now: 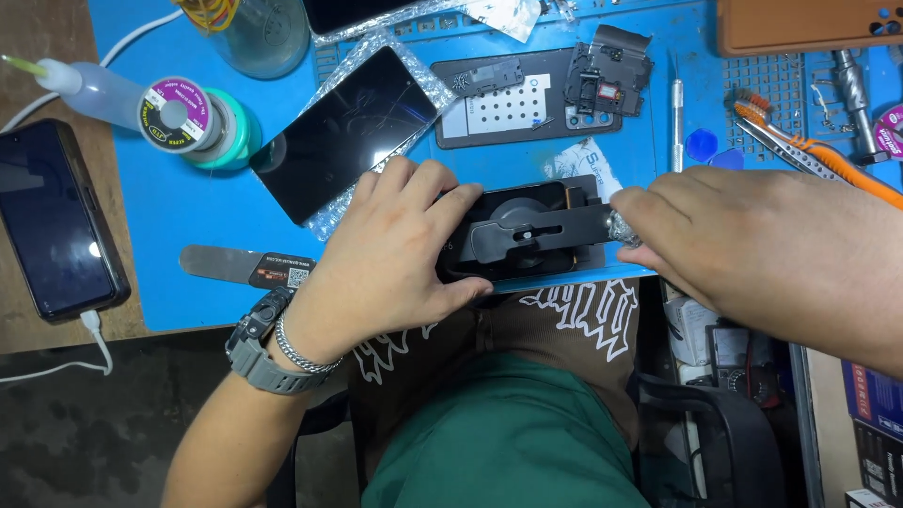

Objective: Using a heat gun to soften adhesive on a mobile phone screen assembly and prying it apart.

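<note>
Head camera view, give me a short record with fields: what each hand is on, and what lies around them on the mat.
left hand: left hand lies flat over the left part of the black clamp fixture
right hand: right hand pinches the silver knob at the fixture's right end
surface: blue mat
behind hands: dark phone screen on clear wrap; opened phone back
left side: solder spool, squeeze bottle, metal pry blade, phone on a cable
right side: orange toothbrush, tweezers
</note>
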